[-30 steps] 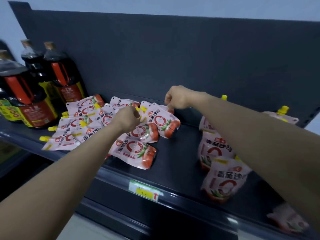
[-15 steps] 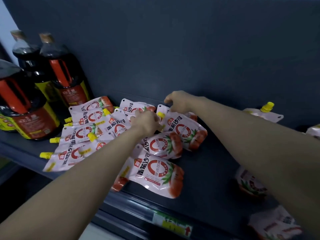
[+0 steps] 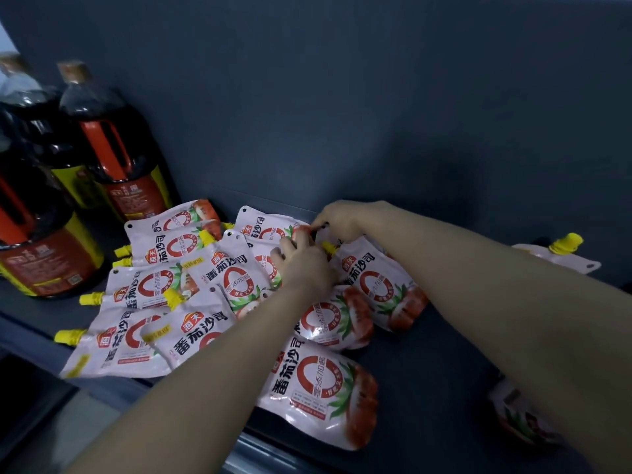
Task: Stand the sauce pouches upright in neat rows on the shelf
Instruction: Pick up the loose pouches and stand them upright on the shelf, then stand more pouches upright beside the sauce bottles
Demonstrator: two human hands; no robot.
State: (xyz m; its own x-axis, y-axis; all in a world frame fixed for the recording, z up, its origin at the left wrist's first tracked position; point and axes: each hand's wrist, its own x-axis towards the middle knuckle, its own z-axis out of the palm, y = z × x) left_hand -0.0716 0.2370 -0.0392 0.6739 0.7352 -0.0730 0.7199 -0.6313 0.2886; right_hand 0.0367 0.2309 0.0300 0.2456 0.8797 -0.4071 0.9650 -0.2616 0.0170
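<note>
Most of your sauce pouches (image 3: 219, 295) lie flat in an overlapping heap on the left and middle of the shelf (image 3: 427, 381), their yellow spouts pointing left and their printed faces up, so none of these counts as stood up yet. Your left hand (image 3: 304, 268) reaches over the heap with its fingers curled down onto the far pouch (image 3: 263, 227), close to the back panel (image 3: 342, 114); it looks closed on that pouch's edge, though the palm side is hidden, so I cannot tell how firm the hold is. Your right hand (image 3: 342, 220) sits just beside it, fingertips pinched at the same far spot near a yellow spout (image 3: 329, 247), and appears to grip something small there; what exactly it holds is hidden. Both hands meet at the far end probably because a row is best started against the back panel. The near pouch (image 3: 321, 391) lies flat close to the shelf's front edge and could slide off if the heap is nudged. To the right, one pouch (image 3: 561, 254) shows its spout upward, seemingly upright. The dark bottles (image 3: 116, 155) at far left bound the space.
</note>
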